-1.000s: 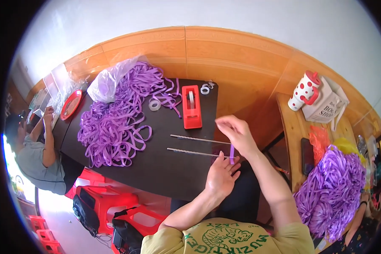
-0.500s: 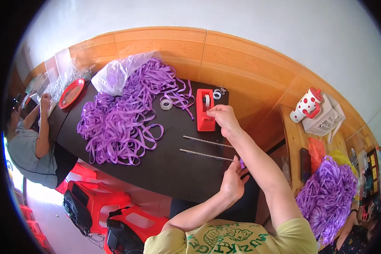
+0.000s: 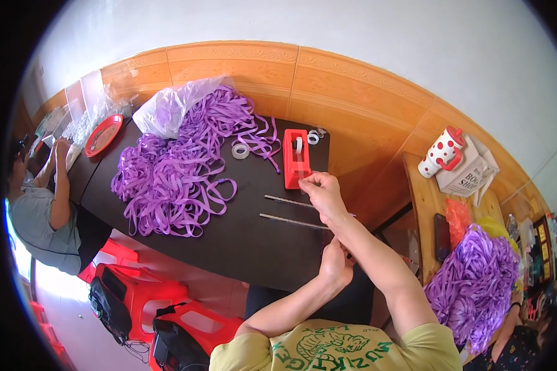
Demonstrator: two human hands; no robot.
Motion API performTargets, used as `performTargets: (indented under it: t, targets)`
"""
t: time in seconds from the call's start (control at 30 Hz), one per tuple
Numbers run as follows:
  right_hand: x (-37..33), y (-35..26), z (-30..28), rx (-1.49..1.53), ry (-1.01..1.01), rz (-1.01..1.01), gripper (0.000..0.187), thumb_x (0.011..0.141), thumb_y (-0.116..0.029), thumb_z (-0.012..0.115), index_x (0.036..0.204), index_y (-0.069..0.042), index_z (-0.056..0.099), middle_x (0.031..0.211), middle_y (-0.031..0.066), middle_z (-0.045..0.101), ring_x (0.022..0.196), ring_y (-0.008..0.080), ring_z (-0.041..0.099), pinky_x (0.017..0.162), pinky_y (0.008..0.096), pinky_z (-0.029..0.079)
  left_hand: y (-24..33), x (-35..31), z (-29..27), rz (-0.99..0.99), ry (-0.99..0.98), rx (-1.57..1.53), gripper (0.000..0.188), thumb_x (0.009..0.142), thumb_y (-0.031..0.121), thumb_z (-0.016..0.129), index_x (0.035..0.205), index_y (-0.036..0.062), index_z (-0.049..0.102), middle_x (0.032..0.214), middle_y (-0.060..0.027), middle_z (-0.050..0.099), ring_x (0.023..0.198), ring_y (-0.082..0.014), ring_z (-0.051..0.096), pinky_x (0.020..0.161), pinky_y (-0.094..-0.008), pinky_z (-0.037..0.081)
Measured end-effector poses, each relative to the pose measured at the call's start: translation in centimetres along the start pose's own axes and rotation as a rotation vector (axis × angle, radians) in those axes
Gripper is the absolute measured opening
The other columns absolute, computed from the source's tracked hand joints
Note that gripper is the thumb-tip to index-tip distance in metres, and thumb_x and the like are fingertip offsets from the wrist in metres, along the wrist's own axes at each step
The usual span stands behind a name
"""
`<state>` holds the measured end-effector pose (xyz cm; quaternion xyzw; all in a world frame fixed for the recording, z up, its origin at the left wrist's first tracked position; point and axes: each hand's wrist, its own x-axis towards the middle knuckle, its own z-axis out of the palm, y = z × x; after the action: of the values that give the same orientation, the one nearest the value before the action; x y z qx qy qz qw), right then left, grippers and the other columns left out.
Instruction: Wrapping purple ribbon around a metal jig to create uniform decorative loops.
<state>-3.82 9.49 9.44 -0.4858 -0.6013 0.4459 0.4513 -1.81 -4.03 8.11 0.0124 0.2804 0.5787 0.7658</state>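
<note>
My right hand (image 3: pixel 322 196) is at the near end of a red tape dispenser (image 3: pixel 289 162). Its thumb and finger pinch the end of a clear tape strip (image 3: pixel 301 175). A roll of tape (image 3: pixel 299 146) sits in the dispenser. My left hand (image 3: pixel 335 264) is by the table's right edge, its fingers curled; my right forearm partly hides them and whatever they hold. Two thin pale rods (image 3: pixel 289 201) lie side by side to the left of my hands. A big heap of purple ribbon (image 3: pixel 167 179) covers the table's left part, partly in a clear plastic bag (image 3: pixel 167 111).
Loose tape rolls (image 3: pixel 241 151) lie on the dark table (image 3: pixel 229 253). Red stools (image 3: pixel 167 294) with black bags stand before it. At the left, a person (image 3: pixel 43 216) works near a red tray (image 3: pixel 104 136). A wooden bench (image 3: pixel 422 216) holds a dotted tumbler (image 3: pixel 440 153) and more purple ribbon (image 3: pixel 476 284).
My right hand has drawn back from the dispenser's tape roll toward me, pulling tape out. My left hand has curled in under the right forearm; the purple bit at its fingers is now mostly hidden.
</note>
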Motion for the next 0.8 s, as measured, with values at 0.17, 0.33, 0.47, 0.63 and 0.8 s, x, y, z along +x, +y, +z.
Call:
performTargets:
  t: [0.17, 0.33, 0.47, 0.63, 0.8]
  targets:
    - [1.0, 1.8, -0.8, -0.164, -0.02, -0.183, 0.013, 0.073, -0.012, 0.071, 0.07, -0.001, 0.066, 0.081, 0.0139, 0.061, 0.081, 0.025, 0.056, 0.071, 0.0365, 0.044, -0.2, 0.2, -0.2, -0.013, 0.014, -0.029, 0.033, 0.098, 0.035, 0.038, 0.115, 0.0102, 0.05, 0.109, -0.0026, 0.056, 0.1, -0.0172, 0.05, 0.09, -0.0362, 0.036]
    - [2.4, 3.5, -3.7, -0.277, -0.15, -0.372, 0.01, 0.075, -0.008, 0.069, 0.07, -0.001, 0.065, 0.09, 0.0122, 0.06, 0.085, 0.0209, 0.055, 0.074, 0.0324, 0.042, -0.8, 0.7, -0.2, -0.021, 0.022, 0.043, 0.038, 0.097, 0.043, 0.04, 0.11, 0.0092, 0.053, 0.109, -0.0039, 0.056, 0.099, -0.0192, 0.049, 0.087, -0.0382, 0.035]
    - [1.1, 0.8, -6.9, 0.067, -0.363, -0.234, 0.007, 0.08, -0.005, 0.064, 0.076, 0.0, 0.063, 0.109, 0.0114, 0.058, 0.09, 0.015, 0.054, 0.08, 0.0276, 0.041, -0.6, 0.9, -1.3, 0.02, 0.036, 0.137, 0.052, 0.095, 0.048, 0.041, 0.122, 0.0048, 0.048, 0.12, -0.0069, 0.052, 0.105, -0.0221, 0.047, 0.088, -0.0362, 0.032]
    - [-0.8, -0.2, -14.6, 0.194, -0.516, -0.047, 0.014, 0.084, -0.009, 0.055, 0.074, -0.001, 0.059, 0.125, 0.0112, 0.053, 0.096, 0.0149, 0.051, 0.083, 0.0295, 0.041, -1.1, 1.2, 0.1, 0.127, 0.167, 0.163, 0.04, 0.093, 0.047, 0.048, 0.099, 0.0087, 0.059, 0.102, -0.004, 0.063, 0.087, -0.0142, 0.054, 0.074, -0.033, 0.039]
    - [-2.8, 2.1, -16.5, -0.126, -0.683, -0.072, 0.012, 0.08, -0.009, 0.054, 0.071, -0.002, 0.058, 0.125, 0.0114, 0.053, 0.108, 0.0205, 0.043, 0.088, 0.0329, 0.038, -1.5, 1.5, 0.7, 0.143, 0.234, 0.164, 0.039, 0.092, 0.047, 0.049, 0.096, 0.0096, 0.059, 0.098, -0.0025, 0.063, 0.086, -0.0129, 0.054, 0.071, -0.0322, 0.038]
